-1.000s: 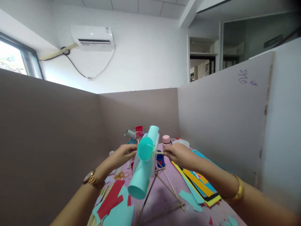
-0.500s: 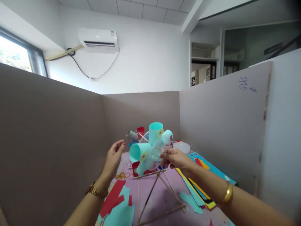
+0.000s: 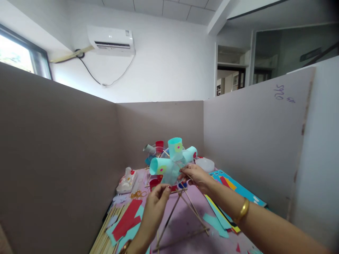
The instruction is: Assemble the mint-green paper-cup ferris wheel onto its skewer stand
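A wheel of turquoise paper tubes with small green and pink flower stickers is held up above the table. My right hand is closed on a thin wooden stick at the wheel's right side. Below it stands a frame of wooden sticks, its legs joined near the top. My left hand is at the frame's top left, thumb and fingers pinched at the crossbar stick. Those fingers cover the crossbar's left part. The wheel's lower side is partly hidden behind both hands.
On the left lie bamboo sticks, red paper, yellow scissors and a tissue pack. Coloured sheets lie at right, near a white bowl. A grey tube is behind. Grey partitions enclose the table.
My left hand has moved right and down, from beside the wheel to the frame's crossbar. The wheel has turned and shifted slightly right, still in my right hand. The view has shifted a little.
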`<state>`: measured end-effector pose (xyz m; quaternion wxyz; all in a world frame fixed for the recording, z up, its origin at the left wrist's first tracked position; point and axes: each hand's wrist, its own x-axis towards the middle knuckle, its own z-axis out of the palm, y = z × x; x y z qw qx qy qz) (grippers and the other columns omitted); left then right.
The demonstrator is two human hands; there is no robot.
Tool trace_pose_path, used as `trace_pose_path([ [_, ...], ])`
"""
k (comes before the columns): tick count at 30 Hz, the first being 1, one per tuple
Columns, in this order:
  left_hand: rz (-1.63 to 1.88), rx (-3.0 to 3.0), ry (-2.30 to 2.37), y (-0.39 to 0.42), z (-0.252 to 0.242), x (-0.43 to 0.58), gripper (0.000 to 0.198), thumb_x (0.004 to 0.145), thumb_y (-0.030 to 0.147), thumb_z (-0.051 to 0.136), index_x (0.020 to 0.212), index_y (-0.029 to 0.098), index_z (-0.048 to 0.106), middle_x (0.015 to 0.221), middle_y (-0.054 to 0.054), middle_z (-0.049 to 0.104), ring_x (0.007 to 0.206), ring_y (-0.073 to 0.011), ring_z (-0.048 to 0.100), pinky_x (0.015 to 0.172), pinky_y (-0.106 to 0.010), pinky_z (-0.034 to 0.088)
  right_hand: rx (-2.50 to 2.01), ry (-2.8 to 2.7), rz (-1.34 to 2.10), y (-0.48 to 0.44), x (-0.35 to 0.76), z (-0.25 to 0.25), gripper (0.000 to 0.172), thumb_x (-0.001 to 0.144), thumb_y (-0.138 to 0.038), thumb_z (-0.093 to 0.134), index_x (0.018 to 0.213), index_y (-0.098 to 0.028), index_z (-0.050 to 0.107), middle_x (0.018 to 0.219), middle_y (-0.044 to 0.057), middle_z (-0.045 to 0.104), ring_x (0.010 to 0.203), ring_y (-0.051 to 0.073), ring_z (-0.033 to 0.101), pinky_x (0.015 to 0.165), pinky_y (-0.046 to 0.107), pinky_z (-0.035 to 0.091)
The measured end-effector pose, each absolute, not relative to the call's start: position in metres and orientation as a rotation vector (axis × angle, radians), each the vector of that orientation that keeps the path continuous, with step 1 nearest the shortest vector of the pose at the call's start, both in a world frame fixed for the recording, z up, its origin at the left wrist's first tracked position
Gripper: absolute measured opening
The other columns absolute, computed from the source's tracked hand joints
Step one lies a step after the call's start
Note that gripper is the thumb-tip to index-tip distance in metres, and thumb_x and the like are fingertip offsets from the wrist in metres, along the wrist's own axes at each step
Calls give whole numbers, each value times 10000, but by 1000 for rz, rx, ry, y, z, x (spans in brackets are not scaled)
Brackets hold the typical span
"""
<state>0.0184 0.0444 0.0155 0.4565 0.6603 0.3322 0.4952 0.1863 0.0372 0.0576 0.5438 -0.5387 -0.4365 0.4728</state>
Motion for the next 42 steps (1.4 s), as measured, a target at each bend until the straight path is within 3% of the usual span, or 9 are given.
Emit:
trace_pose_path([
  [4,1135,1564,733,41,19,43,332,768,383,573,1017,184,668,1068,-89,693,1008,-242,602,862,-332,441,-1305,-1007,1111,44,181,53,171,918,-282,522,867,-130,581,716,-37,581,490,55,506,433,180,429],
  [7,1127,1510,690,49,20,52,365,779,369,561,1062,157,649,1167,-118,660,1088,-251,583,933,-356,422,-1300,-972,1071,47,177,49,174,918,-292,520,885,-132,580,735,-32,579,514,62,517,451,189,440],
  [16,1118,1446,714,70,14,48,348,754,374,590,983,120,653,1062,-137,694,1035,-264,606,905,-364,437,-1300,-882,1094,48,169,38,167,913,-293,526,893,-135,575,712,-43,555,481,51,481,423,178,415],
  [32,978,1487,735,90,11,57,195,874,302,532,886,134,631,836,-12,669,771,-142,627,767,-353,485,-1216,-862,1095,39,164,22,134,906,-205,537,795,-132,553,562,-103,433,361,12,320,312,131,236],
  [38,955,1418,771,91,14,61,194,873,288,541,768,135,599,696,32,615,636,-104,592,648,-288,492,-1190,-917,1112,35,162,25,101,879,-118,554,780,-128,566,551,-103,478,373,23,384,355,141,323],
  [42,911,1370,767,92,17,66,214,879,304,533,762,135,595,650,47,592,563,-86,566,591,-262,489,-1161,-942,1096,36,161,21,125,852,-81,570,738,-130,559,511,-115,456,361,24,367,354,143,290],
])
